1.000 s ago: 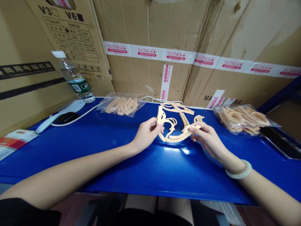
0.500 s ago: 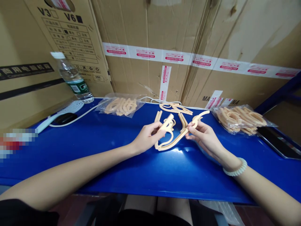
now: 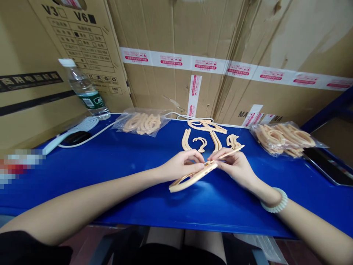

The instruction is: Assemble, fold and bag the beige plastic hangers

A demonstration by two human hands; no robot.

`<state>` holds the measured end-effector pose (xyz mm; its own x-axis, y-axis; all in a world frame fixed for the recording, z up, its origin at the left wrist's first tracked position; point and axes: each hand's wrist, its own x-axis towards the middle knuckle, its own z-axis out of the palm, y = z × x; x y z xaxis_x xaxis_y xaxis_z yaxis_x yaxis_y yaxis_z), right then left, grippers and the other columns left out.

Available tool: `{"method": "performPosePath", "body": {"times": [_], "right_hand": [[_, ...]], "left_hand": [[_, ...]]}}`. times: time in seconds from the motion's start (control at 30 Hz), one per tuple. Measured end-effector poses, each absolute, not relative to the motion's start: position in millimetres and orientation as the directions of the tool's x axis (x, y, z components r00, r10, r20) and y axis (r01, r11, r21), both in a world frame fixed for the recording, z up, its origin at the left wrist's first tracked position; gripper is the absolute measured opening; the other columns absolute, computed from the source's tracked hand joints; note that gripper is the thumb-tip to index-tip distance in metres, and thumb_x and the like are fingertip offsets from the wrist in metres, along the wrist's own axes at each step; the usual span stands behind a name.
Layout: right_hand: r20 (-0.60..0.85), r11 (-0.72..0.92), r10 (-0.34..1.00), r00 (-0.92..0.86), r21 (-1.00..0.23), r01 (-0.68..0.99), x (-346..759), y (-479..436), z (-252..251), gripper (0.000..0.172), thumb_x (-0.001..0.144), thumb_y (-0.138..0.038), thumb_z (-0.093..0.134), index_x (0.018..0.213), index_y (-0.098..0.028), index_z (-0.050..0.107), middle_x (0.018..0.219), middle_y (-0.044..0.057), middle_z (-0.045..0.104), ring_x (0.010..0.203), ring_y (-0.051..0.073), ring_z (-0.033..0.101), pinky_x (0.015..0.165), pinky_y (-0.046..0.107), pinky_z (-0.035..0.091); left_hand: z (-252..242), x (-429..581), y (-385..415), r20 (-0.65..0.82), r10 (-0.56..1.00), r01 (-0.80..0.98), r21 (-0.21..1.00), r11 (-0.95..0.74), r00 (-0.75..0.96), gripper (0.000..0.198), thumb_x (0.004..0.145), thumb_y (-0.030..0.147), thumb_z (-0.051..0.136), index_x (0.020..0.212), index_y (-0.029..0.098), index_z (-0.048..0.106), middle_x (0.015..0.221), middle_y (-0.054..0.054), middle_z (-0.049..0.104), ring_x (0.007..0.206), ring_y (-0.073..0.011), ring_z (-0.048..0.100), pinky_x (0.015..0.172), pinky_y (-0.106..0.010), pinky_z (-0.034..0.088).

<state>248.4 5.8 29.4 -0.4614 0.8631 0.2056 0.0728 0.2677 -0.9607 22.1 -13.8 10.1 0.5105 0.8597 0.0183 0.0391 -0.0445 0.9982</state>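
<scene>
Low over the blue table, both hands hold a beige plastic hanger (image 3: 190,181), seen nearly edge-on and tilted up to the right. My left hand (image 3: 183,165) is closed, pinching it near its middle with thumb and fingers. My right hand (image 3: 237,165) pinches it close by, and a thin hanger arm (image 3: 234,150) sticks out past those fingers. The fingertips nearly meet, hiding the joint there. Just beyond lie loose hanger pieces: curved arms (image 3: 186,140) on the left, more arms (image 3: 215,141) on the right, small hooks (image 3: 202,142) and a cluster of hooks (image 3: 233,141).
Hanger body pieces (image 3: 205,126) lie at the back of the blue table (image 3: 124,165). Bagged pieces (image 3: 142,123) are at back left, another bag (image 3: 281,138) at right beside a phone (image 3: 325,167). A bottle (image 3: 88,92), hairbrush (image 3: 79,127) and cable (image 3: 104,129) are left; cardboard boxes (image 3: 171,33) stand behind.
The hanger has come lower and nearer me and turned from face-on to edge-on. My hands have moved closer together, uncovering the loose hooks and arms behind.
</scene>
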Motion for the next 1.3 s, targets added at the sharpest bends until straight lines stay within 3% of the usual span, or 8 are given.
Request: {"method": "performPosePath", "body": {"times": [0.3,0.53,0.73,1.3], "right_hand": [[0.368,0.503,0.772,-0.519,-0.852,0.144,247,7,26,0.019,0.083,-0.04,0.078,0.082,-0.022,0.078,0.085,0.007,0.076,0.079,0.021,0.07,0.071,0.034,0.058],[0.538,0.759,0.592,-0.6,-0.623,0.19,251,5,28,0.011,0.094,-0.026,0.067,0.092,-0.024,0.078,0.086,0.005,0.076,0.081,0.02,0.069,0.077,0.036,0.055],[0.614,0.898,0.4,-0.68,-0.411,0.156,255,4,29,0.021,0.1,-0.022,0.055,0.098,-0.025,0.075,0.089,0.006,0.075,0.082,0.02,0.066,0.076,0.038,0.054],[0.617,0.932,0.327,-0.716,-0.336,0.137,256,4,27,0.026,0.1,-0.011,0.047,0.103,-0.024,0.069,0.092,0.007,0.07,0.085,0.02,0.062,0.075,0.038,0.054]], "left_hand": [[6,24,-17,0.121,0.837,0.182,0.95,-0.253,0.534,0.025,0.096,0.034,0.054,0.101,0.015,0.07,0.082,-0.003,0.068,0.07,-0.0139,0.06,0.062,-0.023,0.044],[16,22,-20,0.17,0.79,0.33,0.842,-0.427,0.589,0.03,0.101,0.033,0.046,0.092,0.016,0.068,0.067,0.0,0.064,0.062,-0.0128,0.057,0.061,-0.023,0.04],[15,22,-15,0.237,0.716,0.37,0.726,-0.579,0.656,0.033,0.102,0.029,0.04,0.091,0.017,0.068,0.067,-0.002,0.068,0.062,-0.0143,0.062,0.065,-0.024,0.044],[16,19,-9,0.261,0.663,0.383,0.646,-0.66,0.702,0.032,0.101,0.026,0.039,0.084,0.017,0.064,0.07,-0.002,0.066,0.064,-0.0142,0.059,0.065,-0.024,0.04]]}}
